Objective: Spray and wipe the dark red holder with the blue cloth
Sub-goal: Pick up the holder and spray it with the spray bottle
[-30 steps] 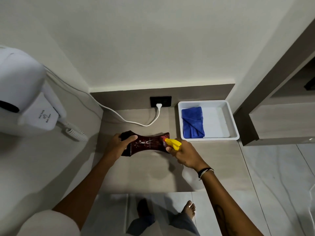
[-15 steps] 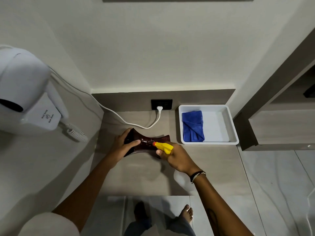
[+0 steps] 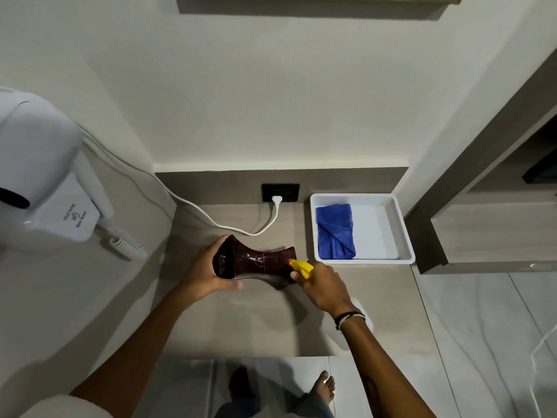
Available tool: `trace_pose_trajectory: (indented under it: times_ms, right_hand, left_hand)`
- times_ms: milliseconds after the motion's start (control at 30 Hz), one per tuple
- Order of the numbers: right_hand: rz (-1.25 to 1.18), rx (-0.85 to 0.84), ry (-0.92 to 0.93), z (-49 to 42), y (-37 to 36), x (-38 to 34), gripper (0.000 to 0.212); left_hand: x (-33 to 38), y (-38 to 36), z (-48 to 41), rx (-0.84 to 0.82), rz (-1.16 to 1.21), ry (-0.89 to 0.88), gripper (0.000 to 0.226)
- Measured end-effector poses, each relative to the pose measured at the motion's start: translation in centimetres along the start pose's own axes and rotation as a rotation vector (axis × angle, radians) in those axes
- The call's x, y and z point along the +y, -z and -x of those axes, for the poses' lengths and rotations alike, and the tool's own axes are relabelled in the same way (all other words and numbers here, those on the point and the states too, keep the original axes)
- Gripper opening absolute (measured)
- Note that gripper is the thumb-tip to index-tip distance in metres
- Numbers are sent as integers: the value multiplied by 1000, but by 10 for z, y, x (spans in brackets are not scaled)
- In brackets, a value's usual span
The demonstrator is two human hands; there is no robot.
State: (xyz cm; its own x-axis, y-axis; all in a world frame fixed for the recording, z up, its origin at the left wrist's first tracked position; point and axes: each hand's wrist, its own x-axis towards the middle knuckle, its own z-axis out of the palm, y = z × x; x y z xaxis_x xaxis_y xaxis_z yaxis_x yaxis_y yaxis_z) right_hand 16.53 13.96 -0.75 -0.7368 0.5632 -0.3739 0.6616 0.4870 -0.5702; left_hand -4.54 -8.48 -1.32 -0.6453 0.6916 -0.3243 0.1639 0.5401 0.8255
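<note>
Holder (image 3: 256, 263) tilts up in your left hand (image 3: 205, 273), exposing its face; right hand (image 3: 322, 285) grips sprayer (image 3: 301, 267), aimed at 9 o'clock. Cloth (image 3: 334, 230) waits at 1 o'clock.

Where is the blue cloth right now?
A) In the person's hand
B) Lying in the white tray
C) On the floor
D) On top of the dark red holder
B: the blue cloth lies folded in the white tray, while the left hand holds the dark red holder and the right hand holds the yellow spray bottle.
</note>
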Motion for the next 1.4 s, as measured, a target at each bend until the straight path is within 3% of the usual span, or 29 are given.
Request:
trace_pose_trajectory:
  times_ms: [133, 267, 467, 633, 867, 967, 1233, 1300, 1400]
  right_hand:
    - [-154, 1, -3, 2, 3, -3, 45]
    - [-233, -25, 95, 10, 4, -7, 31]
    - [-136, -91, 268, 28, -6, -28, 33]
    - [-63, -109, 270, 29, -12, -42, 32]
    - [27, -18, 112, 20, -12, -24, 36]
    - [19, 6, 60, 15, -7, -13, 36]
    - [-21, -4, 38, 13, -1, 4, 33]
    - [-30, -22, 59, 15, -1, 4, 32]
    - [-85, -71, 125, 19, 0, -3, 34]
  left_hand:
    - [3, 3, -4, 62, -88, -96, 91]
    - [8, 4, -4, 122, 39, 112, 67]
    - [9, 0, -5, 201, 251, 417, 72]
    - [4, -1, -6, 189, 318, 497, 64]
    - [3, -1, -6, 123, 327, 368, 80]
    - [-1, -5, -5, 73, 279, 305, 104]
    - [-7, -7, -4, 45, 50, 165, 141]
    - [-6, -7, -6, 63, 50, 128, 131]
    - [-2, -5, -9, 102, -23, 109, 92]
